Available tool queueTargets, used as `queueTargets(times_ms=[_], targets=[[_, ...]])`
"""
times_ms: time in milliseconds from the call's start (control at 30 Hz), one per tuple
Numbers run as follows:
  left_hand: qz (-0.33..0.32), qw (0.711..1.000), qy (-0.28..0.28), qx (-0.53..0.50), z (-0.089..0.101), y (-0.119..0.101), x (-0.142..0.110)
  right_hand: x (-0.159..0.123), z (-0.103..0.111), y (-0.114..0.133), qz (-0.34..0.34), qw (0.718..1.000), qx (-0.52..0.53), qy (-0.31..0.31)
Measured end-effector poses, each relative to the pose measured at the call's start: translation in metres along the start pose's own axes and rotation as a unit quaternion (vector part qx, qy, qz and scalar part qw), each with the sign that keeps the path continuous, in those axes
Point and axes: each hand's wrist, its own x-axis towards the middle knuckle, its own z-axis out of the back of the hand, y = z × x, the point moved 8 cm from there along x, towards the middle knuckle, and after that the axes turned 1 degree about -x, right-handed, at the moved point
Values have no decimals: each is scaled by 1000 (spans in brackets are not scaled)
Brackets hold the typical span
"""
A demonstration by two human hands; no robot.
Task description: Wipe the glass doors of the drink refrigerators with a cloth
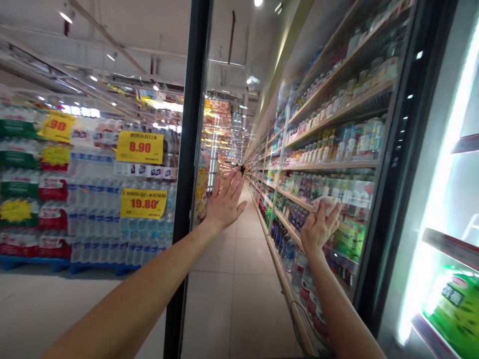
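A glass door with a black frame stands in front of me, with an aisle and shelves showing in or through its pane. My left hand is spread flat, fingers apart, against the glass near the frame's left side. It holds nothing. Further right, my right hand presses a crumpled white cloth to the pane. The fingers lie over the cloth and partly cover it. Whether it is cloth or paper I cannot tell for sure.
At the right, a lit cooler holds green packages on its shelf, beside a bright light strip. Stacks of packed water bottles with yellow price signs stand on blue pallets at the left.
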Motion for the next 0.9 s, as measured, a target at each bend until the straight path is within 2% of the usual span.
queueTargets(times_ms=[33,133,167,200,233,267,333,367,400,433,467,533,600,667,700,733,800,867,900], targets=[[2,1000,1,-2,0,0,0,-4,-1,10,26,1000,4,12],[4,1000,1,-4,0,1,0,-34,-10,51,197,975,29,103],[3,1000,0,-2,0,1,0,-43,-12,56,237,963,33,127],[3,1000,0,0,0,1,0,-47,-12,53,249,958,32,137],[3,1000,0,1,0,1,0,-44,-11,40,228,965,26,127],[3,1000,1,2,1,1,0,-35,-7,21,178,979,17,101],[4,1000,2,0,1,0,0,-17,3,-26,34,999,-3,29],[4,1000,2,-1,1,0,0,-11,8,-44,-26,1000,-10,0],[3,1000,1,-2,1,0,0,-8,10,-52,-59,998,-13,-14],[2,1000,-1,-2,1,0,0,-8,10,-51,-61,998,-13,-13],[1,1000,-4,-2,1,0,0,-11,8,-40,-33,999,-10,1],[-1,1000,-10,-2,0,0,0,-27,1,1,85,995,4,59],[0,1000,-13,-1,-1,1,-1,-51,-6,40,215,968,25,125],[1,1000,-12,-2,-1,1,-1,-64,-8,50,277,947,35,157],[2,1000,-10,-3,-1,1,-1,-61,-7,41,264,952,30,149],[3,1000,-8,-6,-1,1,-1,-53,-5,24,221,967,20,127],[2,1000,-2,-11,-1,1,-1,-33,4,-26,75,995,-9,60],[2,1000,1,-15,0,0,-1,-23,11,-62,-47,998,-27,7],[2,1000,1,-16,0,0,-1,-23,13,-65,-64,998,-28,0]])
